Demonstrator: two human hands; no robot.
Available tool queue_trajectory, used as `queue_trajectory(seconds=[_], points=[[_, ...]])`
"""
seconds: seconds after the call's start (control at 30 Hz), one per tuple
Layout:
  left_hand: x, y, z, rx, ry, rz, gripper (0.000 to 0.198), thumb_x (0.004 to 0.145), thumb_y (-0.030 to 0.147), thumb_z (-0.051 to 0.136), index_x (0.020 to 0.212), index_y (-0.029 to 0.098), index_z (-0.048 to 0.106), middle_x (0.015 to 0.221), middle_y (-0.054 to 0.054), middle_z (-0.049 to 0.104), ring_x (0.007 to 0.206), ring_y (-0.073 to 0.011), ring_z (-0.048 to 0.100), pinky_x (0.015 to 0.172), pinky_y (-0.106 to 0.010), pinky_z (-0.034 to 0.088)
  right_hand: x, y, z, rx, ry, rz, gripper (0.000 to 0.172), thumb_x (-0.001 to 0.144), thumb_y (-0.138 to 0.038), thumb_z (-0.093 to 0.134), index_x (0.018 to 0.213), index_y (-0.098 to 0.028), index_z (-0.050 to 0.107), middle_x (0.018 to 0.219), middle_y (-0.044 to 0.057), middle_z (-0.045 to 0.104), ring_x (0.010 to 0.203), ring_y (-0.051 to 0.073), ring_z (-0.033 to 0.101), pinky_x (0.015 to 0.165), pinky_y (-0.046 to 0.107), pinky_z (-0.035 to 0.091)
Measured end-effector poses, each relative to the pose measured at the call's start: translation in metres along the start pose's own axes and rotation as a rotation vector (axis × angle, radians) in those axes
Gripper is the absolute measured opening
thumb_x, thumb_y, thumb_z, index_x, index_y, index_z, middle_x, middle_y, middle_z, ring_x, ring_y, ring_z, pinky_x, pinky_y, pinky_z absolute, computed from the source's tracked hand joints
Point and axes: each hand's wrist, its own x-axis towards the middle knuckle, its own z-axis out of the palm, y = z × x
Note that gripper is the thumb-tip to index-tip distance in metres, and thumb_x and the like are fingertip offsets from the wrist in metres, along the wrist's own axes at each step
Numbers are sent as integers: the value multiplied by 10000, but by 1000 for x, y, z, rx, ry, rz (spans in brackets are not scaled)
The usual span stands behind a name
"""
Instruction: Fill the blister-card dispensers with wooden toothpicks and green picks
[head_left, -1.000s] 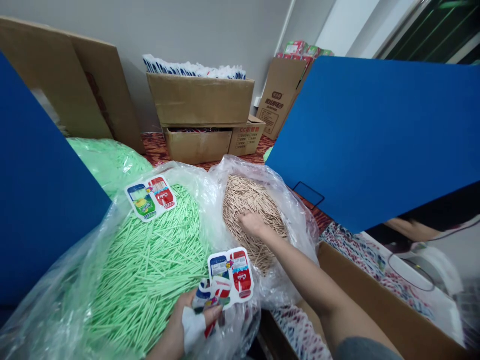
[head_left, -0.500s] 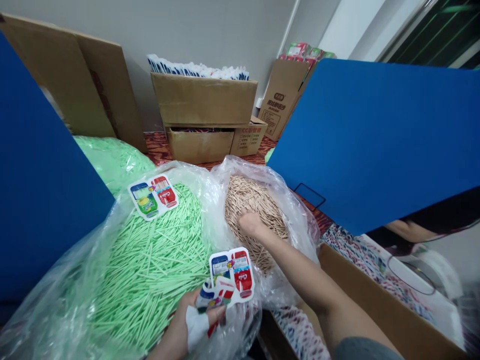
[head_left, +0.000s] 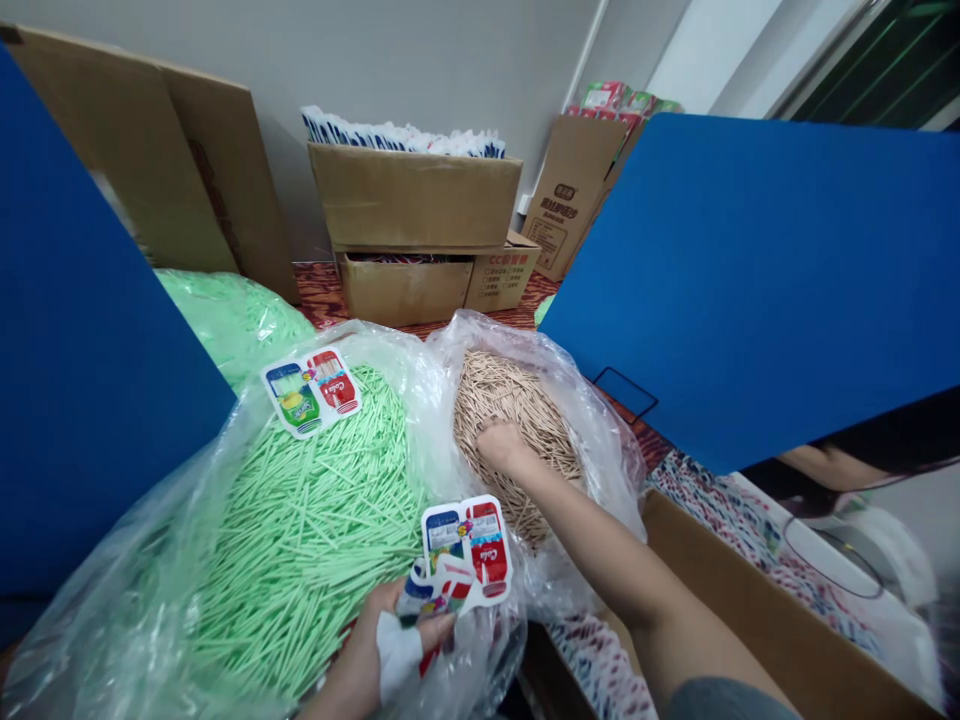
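Observation:
My left hand [head_left: 405, 630], with a white wrap around its thumb side, grips a few printed sachets [head_left: 469, 550] with blue, green and red drink pictures. It is over the near right edge of an open clear bag of light green sticks [head_left: 315, 530]. Another such sachet, a two-part packet [head_left: 311, 392], lies face up on the far part of the green sticks. My right hand [head_left: 501, 445] reaches into a second clear bag, its fingers curled into thin brown sticks [head_left: 517, 390]. Its fingertips are partly hidden among them.
Blue panels [head_left: 765, 290] stand at left and right. Cardboard boxes [head_left: 412, 200] are stacked by the wall. At lower right an open carton [head_left: 750, 590] and many striped packets are close to my right arm. Part of another person [head_left: 832, 465] shows at the right edge.
The view has shifted slightly. My right hand stays in the brown sticks, its fingers drawn in more closely. My left hand still holds the sachets in the same place.

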Motion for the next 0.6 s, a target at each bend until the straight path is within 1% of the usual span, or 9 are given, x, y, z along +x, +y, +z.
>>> queue_trajectory(seconds=[0.1, 0.2, 0.27, 0.33, 0.47, 0.53, 0.6], points=[[1, 0, 1, 6, -14, 10, 308, 766, 355, 665, 894, 80, 714, 792, -86, 735, 679, -200, 640, 649, -267, 500, 1, -9, 4, -63, 77, 18, 314, 856, -98, 435, 1023, -93, 701, 1133, 238, 617, 1071, 301, 563, 877, 455, 419], [0, 1, 1, 5, -7, -5, 316, 765, 358, 667, 891, 72, 713, 794, -95, 737, 687, -209, 644, 656, -276, 504, 2, -14, 9, -109, 121, 19, 324, 864, -102, 416, 1034, -70, 691, 1114, 250, 617, 1032, 298, 561, 862, 449, 407], [-1, 2, 1, 2, -8, -11, 325, 768, 366, 666, 898, 71, 709, 793, -99, 739, 691, -213, 649, 656, -279, 506, 3, -14, 13, -134, 146, 13, 337, 870, -104, 401, 1053, -50, 678, 1093, 255, 621, 1004, 301, 560, 847, 449, 403], [-2, 2, 0, 1, -14, -10, 330, 769, 377, 667, 894, 74, 703, 813, -106, 743, 706, -219, 656, 668, -286, 511, 2, -12, 17, -158, 170, 2, 337, 868, -99, 398, 1060, -42, 669, 1073, 255, 626, 996, 307, 552, 862, 461, 386], [-3, 2, 1, 15, -2, -14, 350, 739, 389, 697, 921, 90, 705, 895, -119, 747, 783, -248, 667, 736, -320, 519, -1, -9, 28, -181, 206, -21, 327, 861, -78, 394, 1048, -48, 662, 1051, 242, 630, 992, 301, 538, 890, 464, 358], [-1, 5, 4, 2, -1, -15, 363, 731, 393, 702, 942, 98, 706, 899, -114, 745, 777, -248, 662, 736, -331, 518, -1, -8, 33, -178, 217, -31, 334, 871, -75, 376, 1062, -56, 650, 1052, 233, 627, 981, 292, 539, 882, 454, 361], [-1, 9, 8, 0, 1, -11, 338, 718, 391, 709, 890, 100, 711, 848, -101, 741, 729, -234, 648, 708, -328, 516, 0, -7, 36, -170, 222, -37, 337, 877, -74, 365, 1070, -59, 641, 1050, 228, 627, 973, 288, 542, 876, 449, 363]])
